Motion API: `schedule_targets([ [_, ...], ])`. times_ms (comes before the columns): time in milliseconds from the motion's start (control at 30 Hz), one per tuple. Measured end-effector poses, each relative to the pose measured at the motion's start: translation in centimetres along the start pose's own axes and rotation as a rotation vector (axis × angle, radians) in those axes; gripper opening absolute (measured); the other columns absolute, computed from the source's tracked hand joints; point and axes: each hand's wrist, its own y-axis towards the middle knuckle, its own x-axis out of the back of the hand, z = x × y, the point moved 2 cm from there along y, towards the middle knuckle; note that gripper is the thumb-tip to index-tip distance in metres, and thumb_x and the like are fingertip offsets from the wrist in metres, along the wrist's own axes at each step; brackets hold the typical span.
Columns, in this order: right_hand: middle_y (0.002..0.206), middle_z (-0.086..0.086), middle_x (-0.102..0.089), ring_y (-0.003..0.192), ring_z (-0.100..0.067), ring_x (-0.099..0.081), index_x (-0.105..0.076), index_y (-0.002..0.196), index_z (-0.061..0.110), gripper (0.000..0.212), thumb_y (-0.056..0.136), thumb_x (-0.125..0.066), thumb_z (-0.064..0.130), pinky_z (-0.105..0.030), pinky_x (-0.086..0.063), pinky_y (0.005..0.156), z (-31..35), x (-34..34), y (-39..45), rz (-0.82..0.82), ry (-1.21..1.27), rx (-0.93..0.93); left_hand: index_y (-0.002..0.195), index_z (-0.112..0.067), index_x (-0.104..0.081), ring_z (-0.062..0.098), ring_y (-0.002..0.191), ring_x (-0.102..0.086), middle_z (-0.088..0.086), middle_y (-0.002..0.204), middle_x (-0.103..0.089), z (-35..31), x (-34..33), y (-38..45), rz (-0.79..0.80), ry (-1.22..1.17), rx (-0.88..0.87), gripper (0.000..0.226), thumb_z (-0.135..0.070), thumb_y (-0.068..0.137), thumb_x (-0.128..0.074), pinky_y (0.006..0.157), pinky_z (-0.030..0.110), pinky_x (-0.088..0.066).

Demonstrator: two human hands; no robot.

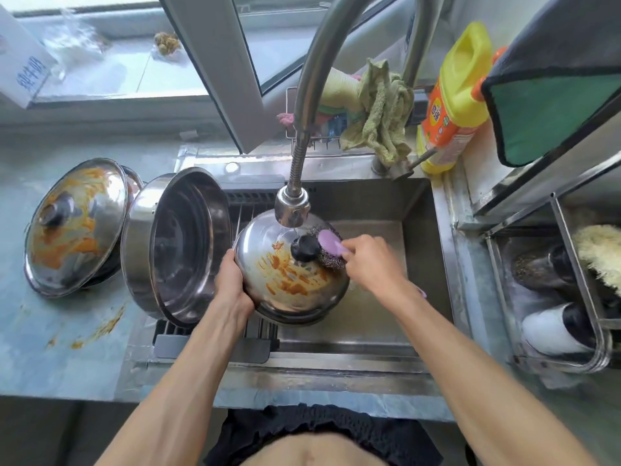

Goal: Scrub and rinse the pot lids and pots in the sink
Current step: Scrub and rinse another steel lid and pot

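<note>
Right hand point(364, 260) is gripping a purple-handled steel wool scrubber point(327, 248) and working it against the lid point(292, 274) just beside the black knob point(304, 248), right under the faucet head point(291, 205) with a thin stream running. Left hand point(232, 280) is curling round the lid's left rim, holding it tilted over the sink point(386, 203). Progress-wise I'd say it's early: orange sauce is smeared across the near half of this lid, and a second lid point(75, 223) is sitting on a pot at the far left of the tabletop point(67, 358), totally caked. One big pot point(178, 243) is leaning on its side at the sink's left edge, looking fairly clean inside. Both forearms are reaching forward, right wrist angling inward toward the knob.
</note>
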Motion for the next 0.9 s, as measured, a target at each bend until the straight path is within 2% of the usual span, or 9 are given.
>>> schedule_targets([
  [133, 0.081, -0.009, -0.064, 0.081, -0.038, -0.062, -0.068, 0.081, 0.021, 0.02, 0.091, -0.051, 0.02, -0.038, -0.048, 0.065, -1.1, 0.7, 0.3, -0.025, 0.037, -0.102, 0.092, -0.024, -0.074, 0.025, 0.09, -0.076, 0.002, 0.101, -0.079, -0.4, -0.5, -0.5, -0.046, -0.018, -0.037, 0.018, -0.04, 0.086, -0.067, 0.084, 0.054, -0.06],
  [267, 0.077, -0.007, -0.063, 0.076, -0.038, -0.061, -0.066, 0.085, 0.023, 0.018, 0.09, -0.049, 0.019, -0.036, -0.048, 0.061, -0.5, -0.5, -1.9, -0.013, 0.021, -0.009, 0.088, -0.025, -0.072, 0.024, 0.087, -0.076, 0.0, 0.097, -0.079, -0.3, -0.8, -0.5, -0.07, -0.058, -0.031, 0.017, -0.041, 0.087, -0.066, 0.083, 0.054, -0.06],
  [367, 0.08, -0.008, -0.062, 0.083, -0.04, -0.063, -0.066, 0.085, 0.021, 0.018, 0.09, -0.049, 0.023, -0.036, -0.047, 0.064, -2.1, -0.2, -1.5, -0.052, 0.056, -0.113, 0.082, -0.026, -0.067, 0.022, 0.084, -0.075, -0.004, 0.097, -0.077, -0.1, -1.0, -0.4, -0.062, -0.067, -0.028, 0.012, -0.038, 0.079, -0.065, 0.083, 0.052, -0.06],
  [533, 0.088, -0.009, -0.065, 0.083, -0.038, -0.06, -0.068, 0.1, 0.027, 0.021, 0.096, -0.048, 0.032, -0.036, -0.046, 0.065, -0.6, -1.8, -4.4, -0.052, 0.041, 0.047, 0.067, -0.025, -0.054, 0.017, 0.058, -0.067, -0.008, 0.072, -0.067, -0.3, -2.0, -1.0, -0.108, -0.132, -0.059, 0.018, -0.034, 0.081, -0.061, 0.061, 0.034, -0.058],
  [600, 0.088, -0.008, -0.067, 0.085, -0.038, -0.062, -0.069, 0.1, 0.03, 0.02, 0.095, -0.05, 0.03, -0.037, -0.05, 0.068, -1.6, -1.4, -3.9, -0.074, 0.068, -0.027, 0.063, -0.024, -0.048, 0.013, 0.046, -0.06, -0.01, 0.063, -0.059, -0.3, -2.4, -1.3, -0.102, -0.137, -0.067, 0.025, -0.032, 0.084, -0.059, 0.052, 0.029, -0.055],
  [667, 0.092, -0.011, -0.067, 0.09, -0.039, -0.064, -0.071, 0.101, 0.028, 0.022, 0.096, -0.05, 0.03, -0.038, -0.049, 0.07, -2.3, -1.5, -3.8, -0.106, 0.056, -0.09, 0.07, -0.025, -0.052, 0.015, 0.05, -0.063, -0.007, 0.068, -0.063, -0.1, -3.1, -2.0, -0.119, -0.141, -0.075, 0.019, -0.033, 0.086, -0.059, 0.06, 0.035, -0.061],
  [733, 0.093, -0.013, -0.068, 0.089, -0.039, -0.063, -0.069, 0.102, 0.025, 0.022, 0.097, -0.049, 0.03, -0.038, -0.049, 0.069, -1.0, -2.2, -5.0, -0.107, 0.056, -0.006, 0.072, -0.024, -0.054, 0.017, 0.053, -0.063, -0.005, 0.068, -0.063, 0.2, -3.8, -2.7, -0.16, -0.115, -0.091, 0.018, -0.033, 0.087, -0.058, 0.067, 0.038, -0.06],
  [800, 0.09, -0.011, -0.067, 0.084, -0.039, -0.061, -0.066, 0.1, 0.025, 0.018, 0.095, -0.05, 0.029, -0.039, -0.051, 0.068, 0.1, -2.5, -6.2, -0.099, 0.067, 0.095, 0.069, -0.023, -0.052, 0.016, 0.052, -0.06, -0.005, 0.066, -0.059, 0.7, -4.2, -3.1, -0.185, -0.103, -0.096, 0.019, -0.031, 0.086, -0.057, 0.066, 0.035, -0.058],
  [900, 0.092, -0.01, -0.067, 0.086, -0.039, -0.063, -0.067, 0.099, 0.026, 0.016, 0.095, -0.051, 0.026, -0.036, -0.046, 0.066, -1.7, -1.7, -5.5, -0.125, 0.042, -0.027, 0.064, -0.025, -0.047, 0.016, 0.052, -0.053, -0.005, 0.064, -0.05, 1.3, -4.6, -3.2, -0.182, -0.095, -0.085, 0.021, -0.031, 0.081, -0.057, 0.061, 0.032, -0.052],
])
